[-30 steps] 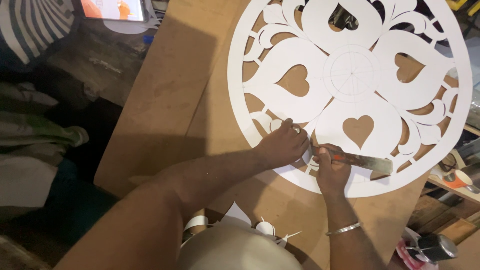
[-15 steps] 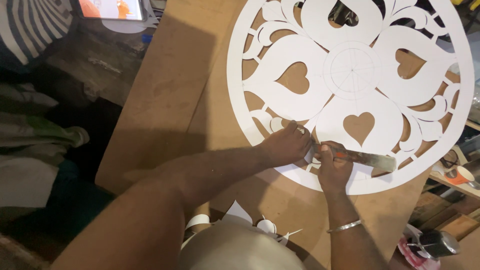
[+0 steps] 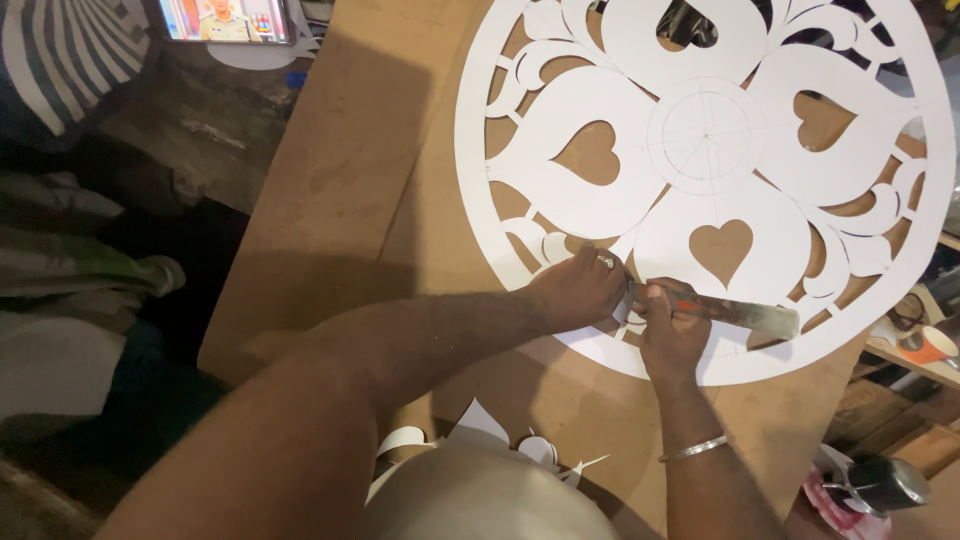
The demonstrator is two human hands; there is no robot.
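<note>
A large white round sheet [image 3: 600, 190] cut into hearts, petals and scrolls lies flat on a brown board [image 3: 340, 200]. My left hand [image 3: 575, 290] presses down on the sheet's lower part with curled fingers, just left of the cutting spot. My right hand [image 3: 670, 330] grips the left end of a long metal cutter with an orange part [image 3: 745, 315]. The cutter lies across the sheet's lower rim and points right. The two hands touch each other there. A thin metal bangle [image 3: 695, 448] circles my right wrist.
White paper offcuts [image 3: 480, 430] lie at the board's near edge. A lit screen [image 3: 225, 20] stands at the top left beside striped cloth [image 3: 60, 50]. An orange and white cup [image 3: 925, 345] and a dark metal object [image 3: 885, 485] sit at the right.
Both hands stay at the same spot on the sheet's lower rim with the cutter. The view has only shifted a little.
</note>
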